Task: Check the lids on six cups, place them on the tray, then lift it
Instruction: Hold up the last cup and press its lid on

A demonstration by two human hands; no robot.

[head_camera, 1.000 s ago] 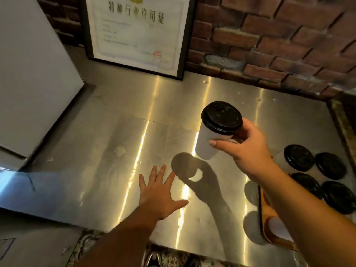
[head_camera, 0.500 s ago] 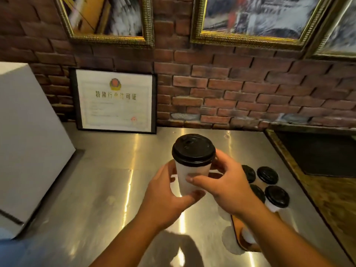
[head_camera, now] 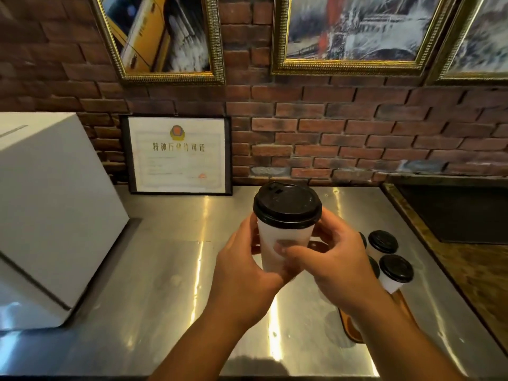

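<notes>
Aloft, cup (head_camera: 284, 239) in grip of left hand (head_camera: 242, 273), right hand (head_camera: 336, 264); steel counter (head_camera: 165, 276) below, brick wall (head_camera: 330, 138) behind.

Both hands (head_camera: 247, 270) (head_camera: 335, 265) hold a lidded cup (head_camera: 284, 243).

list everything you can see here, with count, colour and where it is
held cup: one, white with a black lid, raised above the counter
cups on tray: four showing at least partly, white with black lids, right of the held cup
tray: one, orange-brown, on the counter at right, mostly hidden by the right arm
counter: one, steel, across the foreground
box: one, white, left on the counter
framed certificate: one, black frame, at the back against the brick wall
pictures: three, gold frames, on the wall
left hand: grips the held cup from the left
right hand: grips it from the right
</notes>
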